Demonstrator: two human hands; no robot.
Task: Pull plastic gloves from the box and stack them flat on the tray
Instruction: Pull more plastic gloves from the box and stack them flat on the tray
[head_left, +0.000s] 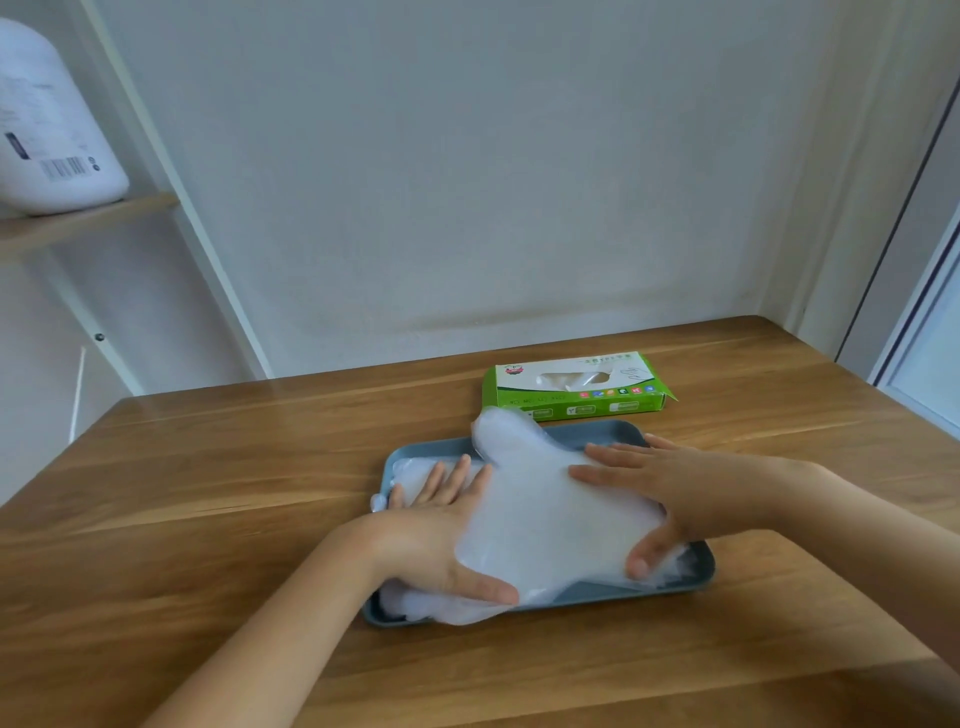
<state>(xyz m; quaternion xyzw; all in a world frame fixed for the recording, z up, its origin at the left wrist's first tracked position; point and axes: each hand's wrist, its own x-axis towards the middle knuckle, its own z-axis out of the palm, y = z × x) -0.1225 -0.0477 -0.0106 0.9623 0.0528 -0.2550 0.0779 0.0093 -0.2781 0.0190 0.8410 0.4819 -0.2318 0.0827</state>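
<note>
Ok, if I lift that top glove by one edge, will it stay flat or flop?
Likely flop: the glove is thin, translucent film and drapes past the far rim of the tray. It looks very light, so it may slide on the stack; the left hand and right hand lie flat on it.

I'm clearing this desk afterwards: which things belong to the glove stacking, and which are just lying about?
Part of the job: top glove, stacked gloves beneath it, tray, green glove box, left hand and right hand, both touching the top glove.

Just lying about: white bottle on the shelf, upper left.
</note>
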